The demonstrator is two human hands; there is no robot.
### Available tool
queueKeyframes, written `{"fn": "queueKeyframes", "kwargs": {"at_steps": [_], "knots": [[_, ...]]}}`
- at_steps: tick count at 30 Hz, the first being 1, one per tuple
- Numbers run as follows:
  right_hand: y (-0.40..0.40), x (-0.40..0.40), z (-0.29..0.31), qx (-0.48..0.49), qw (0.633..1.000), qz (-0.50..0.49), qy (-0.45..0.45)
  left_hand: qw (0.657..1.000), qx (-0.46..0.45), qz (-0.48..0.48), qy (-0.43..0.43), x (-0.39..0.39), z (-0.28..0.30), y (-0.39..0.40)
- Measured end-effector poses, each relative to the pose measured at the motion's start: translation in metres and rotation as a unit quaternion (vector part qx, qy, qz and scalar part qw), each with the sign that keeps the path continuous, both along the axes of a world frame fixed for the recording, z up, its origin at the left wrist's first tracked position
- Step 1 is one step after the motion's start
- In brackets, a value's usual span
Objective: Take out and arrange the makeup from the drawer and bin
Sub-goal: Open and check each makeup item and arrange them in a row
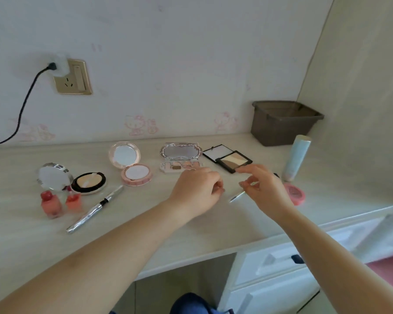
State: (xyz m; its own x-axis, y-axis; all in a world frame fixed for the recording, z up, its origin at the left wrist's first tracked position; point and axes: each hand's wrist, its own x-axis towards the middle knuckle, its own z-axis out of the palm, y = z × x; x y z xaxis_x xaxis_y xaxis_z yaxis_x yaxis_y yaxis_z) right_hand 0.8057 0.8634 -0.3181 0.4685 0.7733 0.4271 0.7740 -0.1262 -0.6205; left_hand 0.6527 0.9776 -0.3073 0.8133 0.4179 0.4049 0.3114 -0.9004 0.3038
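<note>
Two hands meet over the middle of the bench: the right hand point(262, 189) pinches one end of a thin silver pencil point(236, 197), its other fingers loosely spread, while the left hand point(199, 191) curls just beside it — whether it holds a small cap or nothing cannot be told. The pencil looks light, stiff and smooth — likely to roll, best taken mid-barrel between thumb and forefinger.

Beyond the hands, an open eyeshadow palette point(181, 158) and a black contour compact point(228, 158) lie at the far side; their hinged mirrors and pressed powder look breakable, so they are better lifted by the base. To the right a pale blue tube point(296, 157) stands upright, a round pink blush pot point(295, 193) just near of it. The brown bin point(284, 122) sits in the far right corner.

To the left lie a pink mirror compact point(131, 164), a cushion compact point(86, 182), two red bottles point(60, 202) and a silver mascara point(94, 208).
</note>
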Motion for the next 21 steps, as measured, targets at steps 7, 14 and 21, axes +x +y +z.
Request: {"fn": "queueKeyframes", "kwargs": {"at_steps": [7, 14, 21], "knots": [[-0.015, 0.023, -0.019, 0.008, 0.999, -0.017, -0.029, 0.994, 0.068, 0.005, 0.080, 0.035, -0.015, -0.007], [-0.017, 0.033, -0.032, -0.047, 0.996, -0.015, -0.068, 0.976, 0.166, 0.023, 0.139, 0.061, -0.019, -0.018], [-0.007, 0.029, -0.033, -0.078, 0.987, -0.041, -0.131, 0.981, 0.152, 0.044, 0.116, 0.063, -0.015, -0.018]]}}
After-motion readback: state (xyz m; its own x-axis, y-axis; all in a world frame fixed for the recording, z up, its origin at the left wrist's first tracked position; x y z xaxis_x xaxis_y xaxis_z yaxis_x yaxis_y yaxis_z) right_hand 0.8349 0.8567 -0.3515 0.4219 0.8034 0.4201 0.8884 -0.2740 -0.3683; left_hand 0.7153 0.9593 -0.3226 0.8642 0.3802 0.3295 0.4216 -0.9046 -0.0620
